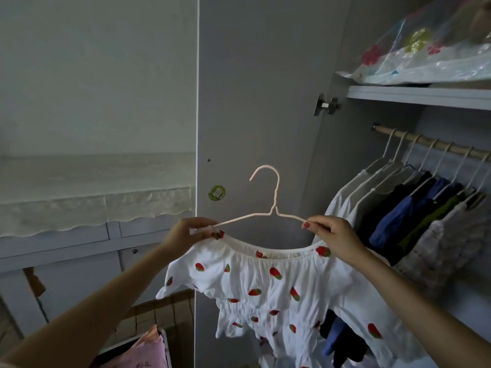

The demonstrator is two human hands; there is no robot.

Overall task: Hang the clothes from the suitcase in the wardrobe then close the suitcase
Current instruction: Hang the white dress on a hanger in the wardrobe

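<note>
A white dress (268, 293) with red strawberry prints hangs from a pale wire hanger (273, 205), held up in front of the open wardrobe door (252, 88). My left hand (186, 232) pinches the hanger's left end together with the dress's neckline. At the right end, my right hand (334, 235) pinches the hanger and the neckline. The hook points up and left, free of the rail. The wardrobe rail (430, 142) runs at the right with several hung garments (409, 208). A corner of the suitcase (164, 341) with pink clothing (143, 354) shows at the bottom left.
A shelf (419, 95) above the rail carries a clear flowered storage bag (425, 51). A door hinge (325, 104) sits at the wardrobe's left side. To the left stands a white cabinet (66, 251) under a lace-edged cloth (93, 203).
</note>
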